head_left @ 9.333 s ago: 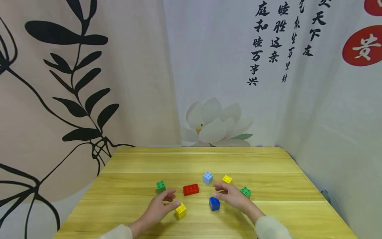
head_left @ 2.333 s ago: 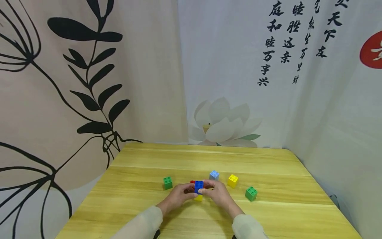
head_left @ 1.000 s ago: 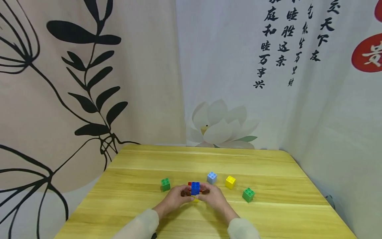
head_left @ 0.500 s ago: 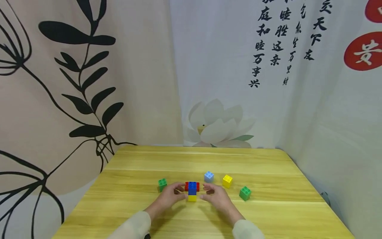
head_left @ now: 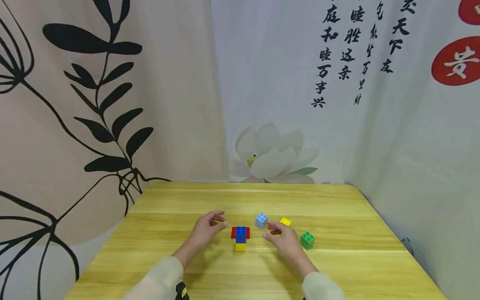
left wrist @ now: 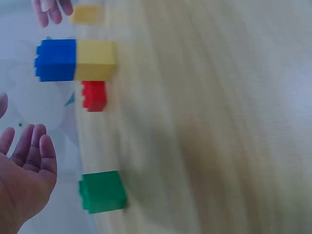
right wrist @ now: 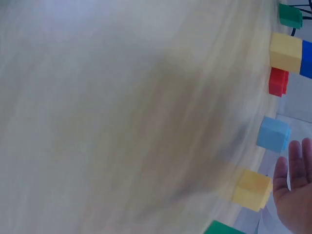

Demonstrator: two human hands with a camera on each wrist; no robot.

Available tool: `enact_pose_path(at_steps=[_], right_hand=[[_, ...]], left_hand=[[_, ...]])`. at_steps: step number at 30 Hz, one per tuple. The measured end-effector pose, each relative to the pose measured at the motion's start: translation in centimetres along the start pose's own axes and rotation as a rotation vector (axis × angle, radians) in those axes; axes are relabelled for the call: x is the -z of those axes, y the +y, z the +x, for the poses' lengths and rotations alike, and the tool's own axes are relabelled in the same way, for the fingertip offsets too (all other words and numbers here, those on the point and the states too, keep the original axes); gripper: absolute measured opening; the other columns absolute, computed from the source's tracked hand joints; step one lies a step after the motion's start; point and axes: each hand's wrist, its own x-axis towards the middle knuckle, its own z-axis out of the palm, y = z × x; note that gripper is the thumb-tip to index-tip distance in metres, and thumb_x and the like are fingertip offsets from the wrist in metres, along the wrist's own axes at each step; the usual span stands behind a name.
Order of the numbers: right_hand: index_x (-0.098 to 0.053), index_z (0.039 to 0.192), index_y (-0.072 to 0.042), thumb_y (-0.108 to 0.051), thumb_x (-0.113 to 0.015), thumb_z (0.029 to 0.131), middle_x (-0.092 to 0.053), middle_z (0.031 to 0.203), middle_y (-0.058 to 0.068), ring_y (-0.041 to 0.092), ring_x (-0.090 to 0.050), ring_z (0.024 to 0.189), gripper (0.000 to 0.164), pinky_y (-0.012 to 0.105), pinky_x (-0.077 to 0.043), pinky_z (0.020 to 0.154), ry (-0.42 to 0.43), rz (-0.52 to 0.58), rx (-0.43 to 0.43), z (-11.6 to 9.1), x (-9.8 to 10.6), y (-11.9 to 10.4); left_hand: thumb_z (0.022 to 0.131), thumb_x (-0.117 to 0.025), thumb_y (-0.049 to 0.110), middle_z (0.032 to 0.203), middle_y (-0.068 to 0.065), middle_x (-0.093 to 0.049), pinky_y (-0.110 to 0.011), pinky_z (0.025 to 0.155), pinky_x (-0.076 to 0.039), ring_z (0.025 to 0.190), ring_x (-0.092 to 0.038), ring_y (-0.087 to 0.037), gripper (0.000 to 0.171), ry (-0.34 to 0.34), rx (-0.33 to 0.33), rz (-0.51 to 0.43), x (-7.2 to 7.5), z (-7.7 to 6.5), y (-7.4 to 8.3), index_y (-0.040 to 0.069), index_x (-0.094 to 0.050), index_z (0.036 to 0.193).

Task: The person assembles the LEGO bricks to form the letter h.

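A blue block [head_left: 241,234] sits stacked on a yellow block [head_left: 241,247], and a wider red brick [head_left: 233,232] shows behind them. My left hand [head_left: 204,230] hovers to their left, fingers loosely bent and holding nothing. It covers the left green block in the head view; the left wrist view shows that green block [left wrist: 103,191] on the table below the hand. My right hand [head_left: 286,243], also holding nothing, is over the right side. Its fingertips are near the light blue block [head_left: 261,221] and partly hide another yellow block [head_left: 285,221].
A second green block [head_left: 307,240] lies right of my right hand on the wooden table [head_left: 180,200]. Behind the table hangs a printed curtain [head_left: 180,104] with leaves, a lotus and writing.
Earlier the blue and yellow blocks lay apart; then both hands held them together by the red brick. Now the blue is on the yellow, and both hands have let go and moved apart.
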Motion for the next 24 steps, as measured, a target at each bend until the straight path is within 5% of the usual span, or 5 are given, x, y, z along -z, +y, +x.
enact_pose_path(at_steps=[11,24], right_hand=[[-0.065,0.127,-0.005,-0.021,-0.075,0.090,-0.066,0.123,0.011,0.028,-0.059,0.111,0.042,0.039,-0.053,0.087,0.135,0.001,0.049,0.7,2.9,-1.2],[-0.059,0.135,-0.005,-0.031,-0.069,0.095,-0.061,0.133,0.014,0.030,-0.056,0.118,0.048,0.046,-0.050,0.094,0.190,-0.056,0.011,1.1,7.1,-0.5]], left_hand=[[0.095,-0.070,0.028,0.120,-0.006,-0.064,-0.040,0.088,-0.052,0.103,-0.059,-0.021,0.047,0.019,-0.022,-0.007,0.8,1.8,3.4,0.013,-0.058,0.138],[0.093,-0.071,0.029,0.120,-0.002,-0.063,-0.037,0.088,-0.052,0.102,-0.058,-0.021,0.048,-0.015,-0.053,-0.053,-1.5,3.1,7.3,0.016,-0.058,0.138]])
